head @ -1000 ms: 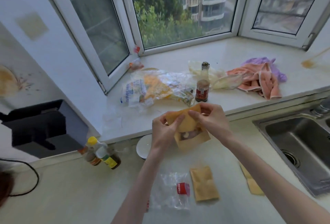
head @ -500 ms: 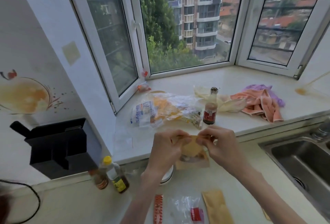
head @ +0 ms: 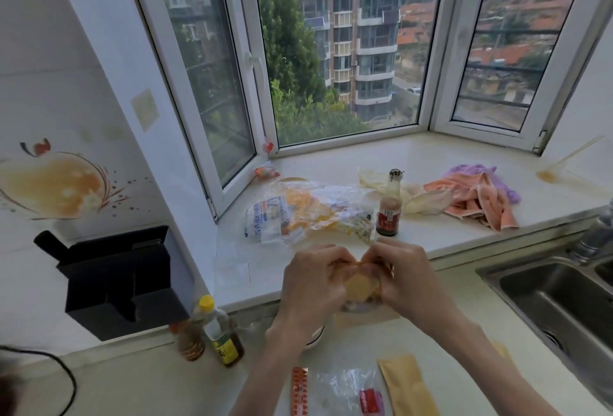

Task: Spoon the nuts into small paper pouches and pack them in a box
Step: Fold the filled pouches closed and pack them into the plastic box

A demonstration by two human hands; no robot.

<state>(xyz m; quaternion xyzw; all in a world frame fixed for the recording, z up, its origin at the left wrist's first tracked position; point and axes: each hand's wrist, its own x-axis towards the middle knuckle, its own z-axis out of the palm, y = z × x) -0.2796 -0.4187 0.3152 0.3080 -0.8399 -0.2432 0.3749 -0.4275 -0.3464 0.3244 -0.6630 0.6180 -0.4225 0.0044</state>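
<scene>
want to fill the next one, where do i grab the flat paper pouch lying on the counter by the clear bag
Take the flat paper pouch by its far short end, coming from above. It lies flat and lengthwise toward you, free of the clear bag on its left, so that end is open to a pinch. Both hands, left and right, are busy holding another pouch.

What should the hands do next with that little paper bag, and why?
Probably finish pressing the top closed, then set it down. Both the left hand and right hand pinch the paper pouch at its top, and another pouch lies on the counter.
</scene>
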